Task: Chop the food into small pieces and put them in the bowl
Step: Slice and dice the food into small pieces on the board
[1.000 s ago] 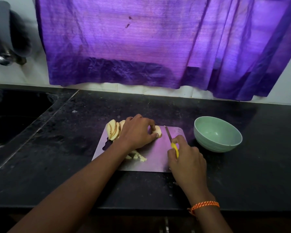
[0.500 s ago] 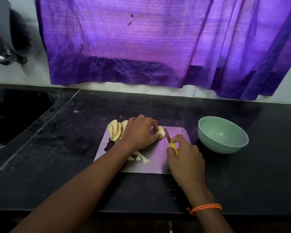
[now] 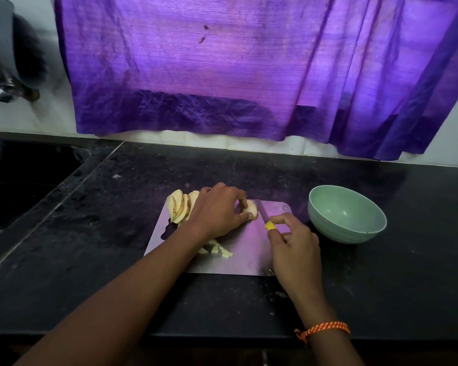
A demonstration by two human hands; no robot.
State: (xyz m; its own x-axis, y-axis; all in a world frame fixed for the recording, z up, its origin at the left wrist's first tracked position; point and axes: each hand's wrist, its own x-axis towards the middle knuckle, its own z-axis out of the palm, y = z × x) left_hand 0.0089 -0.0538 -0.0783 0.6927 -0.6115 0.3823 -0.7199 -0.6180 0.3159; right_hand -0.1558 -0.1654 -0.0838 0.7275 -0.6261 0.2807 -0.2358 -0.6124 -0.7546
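My right hand (image 3: 294, 244), gripping the knife (image 3: 263, 215), has drawn it back beside the slice (image 3: 250, 207) my left hand (image 3: 217, 212) pinches; cut pending, bowl (image 3: 347, 215) unfilled.

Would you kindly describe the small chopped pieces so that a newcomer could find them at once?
On the black counter lies a metal cutting board. Near its front edge, beside the left forearm, sit the small chopped pieces. They are tiny pale cubes, unlike the broad fanned slices at the board's far left corner.
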